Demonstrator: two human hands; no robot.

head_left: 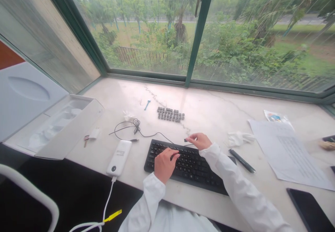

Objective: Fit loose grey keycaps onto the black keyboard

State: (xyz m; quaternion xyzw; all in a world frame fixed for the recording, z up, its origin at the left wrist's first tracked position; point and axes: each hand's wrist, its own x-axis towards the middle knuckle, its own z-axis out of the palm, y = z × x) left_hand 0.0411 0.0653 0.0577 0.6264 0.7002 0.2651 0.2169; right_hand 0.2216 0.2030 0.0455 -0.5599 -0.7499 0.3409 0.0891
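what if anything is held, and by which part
The right hand pinches a small black piece by its right end. The left hand is over the keyboard; whether it holds anything cannot be told.

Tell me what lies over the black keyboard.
The left hand and right sleeve are over the keyboard; whatever lies directly beneath them is covered and unseen.

Black keyboard (190, 171), grey keycaps (170, 114), white power bank (119, 158), blue tool (147, 105), white sleeves (235, 183)
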